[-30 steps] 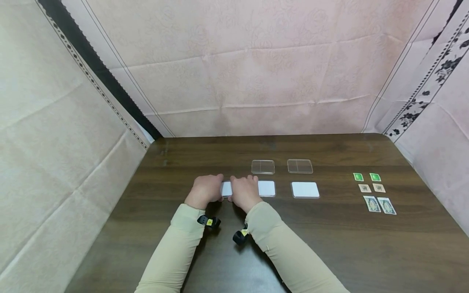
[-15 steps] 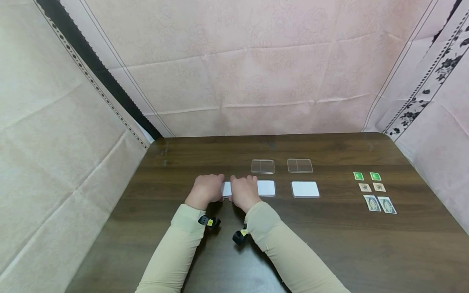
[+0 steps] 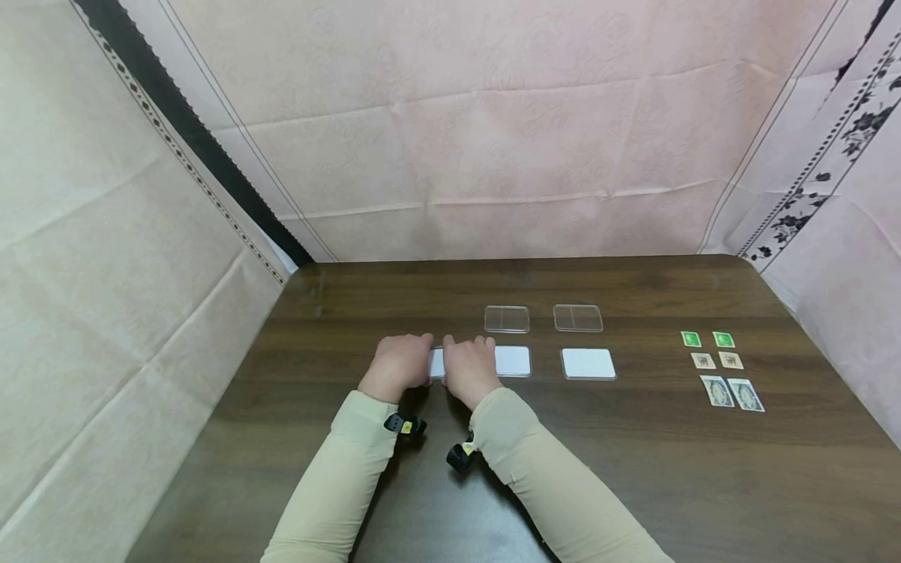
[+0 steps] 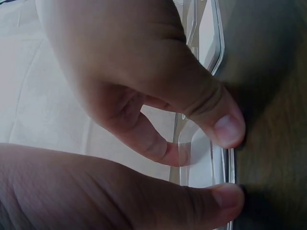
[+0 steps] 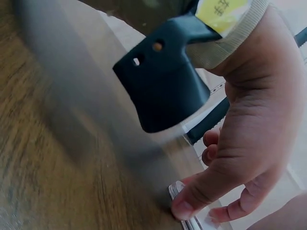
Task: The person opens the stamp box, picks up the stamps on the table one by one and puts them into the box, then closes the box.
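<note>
On the table, my left hand [image 3: 403,366] and right hand [image 3: 469,369] hold opposite ends of a flat white box [image 3: 437,364] with a clear plastic lid. The left wrist view shows the right hand's thumb [image 4: 228,129] on the near edge of the box's clear lid [image 4: 186,170], its fingertips reaching the far edge. Below it lies the left thumb [image 4: 226,196], against the same near edge. In the right wrist view, the left hand [image 5: 254,134] pinches the box end [image 5: 192,223] between thumb and fingers. The palms hide much of the box from above.
Right of the hands lie two more white flat pieces, one partly hidden [image 3: 513,362] and one whole [image 3: 588,364]. Behind them are two clear plastic lids [image 3: 507,319] [image 3: 578,318]. Green squares [image 3: 691,339], small pale squares [image 3: 703,360] and picture cards [image 3: 717,391] sit at right.
</note>
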A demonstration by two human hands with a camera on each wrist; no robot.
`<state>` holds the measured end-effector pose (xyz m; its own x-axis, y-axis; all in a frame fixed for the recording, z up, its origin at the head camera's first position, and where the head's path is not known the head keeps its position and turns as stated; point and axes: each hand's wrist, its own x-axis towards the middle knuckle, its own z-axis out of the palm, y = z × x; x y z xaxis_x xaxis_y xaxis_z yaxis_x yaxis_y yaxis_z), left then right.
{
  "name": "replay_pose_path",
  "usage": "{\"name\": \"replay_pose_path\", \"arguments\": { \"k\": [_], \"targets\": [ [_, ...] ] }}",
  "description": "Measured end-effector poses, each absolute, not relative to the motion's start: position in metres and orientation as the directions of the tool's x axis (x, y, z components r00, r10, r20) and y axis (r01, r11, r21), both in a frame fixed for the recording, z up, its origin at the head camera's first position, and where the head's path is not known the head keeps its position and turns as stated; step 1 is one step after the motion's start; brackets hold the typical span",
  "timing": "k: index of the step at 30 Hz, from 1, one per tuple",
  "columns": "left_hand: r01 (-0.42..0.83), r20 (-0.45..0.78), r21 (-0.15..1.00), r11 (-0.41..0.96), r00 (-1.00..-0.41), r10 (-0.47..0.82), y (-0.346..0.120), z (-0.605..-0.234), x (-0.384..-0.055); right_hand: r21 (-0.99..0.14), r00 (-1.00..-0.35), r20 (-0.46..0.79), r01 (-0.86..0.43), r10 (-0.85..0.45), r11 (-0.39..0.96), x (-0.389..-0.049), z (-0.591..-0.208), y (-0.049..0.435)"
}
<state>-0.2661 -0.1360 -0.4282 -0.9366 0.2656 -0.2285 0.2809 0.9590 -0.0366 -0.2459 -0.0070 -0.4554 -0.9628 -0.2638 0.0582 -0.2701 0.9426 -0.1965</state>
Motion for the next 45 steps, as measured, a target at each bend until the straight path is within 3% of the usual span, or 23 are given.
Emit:
{"name": "replay_pose_path", "arguments": {
  "k": [24,35,45],
  "targets": [
    [0.238,-0.228,0.038,0.97,-0.944,0.241,-0.138,-0.423,-0.263,-0.181,-0.965,0.0,-0.256,-0.26,0.95,-0.243,-0.45,-0.009],
    [0.2,-0.241,0.016,0.98,-0.95,0.198,-0.135,-0.421,-0.262,-0.196,-0.966,0.004,-0.253,-0.258,0.947,-0.245,-0.451,-0.009],
    [0.209,-0.144,0.074,0.975,-0.965,0.218,-0.14,-0.413,-0.266,-0.206,-0.969,0.053,-0.246,-0.241,0.947,-0.252,-0.443,-0.003]
  ]
}}
